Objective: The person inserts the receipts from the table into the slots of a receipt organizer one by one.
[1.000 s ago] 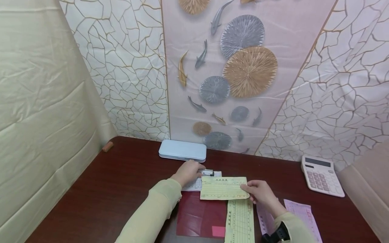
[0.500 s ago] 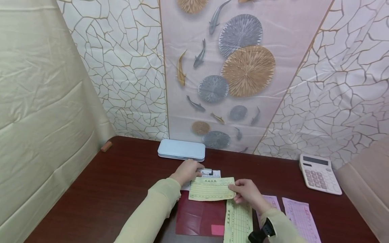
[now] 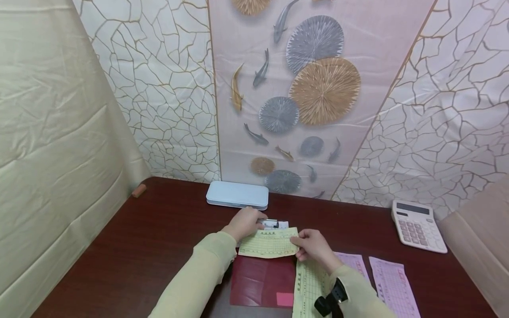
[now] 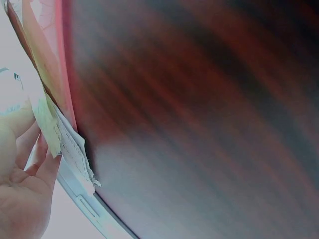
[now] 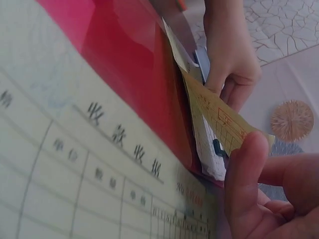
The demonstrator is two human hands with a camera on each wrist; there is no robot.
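In the head view my right hand (image 3: 315,248) pinches the right end of a yellow receipt slip (image 3: 268,244) between thumb and fingers. The slip lies lengthwise over the top of a dark red folder (image 3: 262,280), across white printed sheets (image 3: 283,225). My left hand (image 3: 245,221) grips the metal clip (image 3: 270,222) at the folder's top edge, and the slip's left end reaches its fingers. From the right wrist, the slip (image 5: 219,112) looks tilted and lifted at the pinched corner, with the clip's dark end (image 5: 218,148) below. Part of the clip is hidden by my left hand.
Another yellow receipt (image 3: 312,287) lies along the folder's right side, partly under my right forearm. Two pink slips (image 3: 393,282) are farther right. A pale blue case (image 3: 237,194) stands behind my left hand; a white calculator (image 3: 419,226) sits at the right edge.
My right hand has moved left with the yellow receipt slip, bringing its left end up to my left hand and over the white sheets. The left hand stays at the clip.
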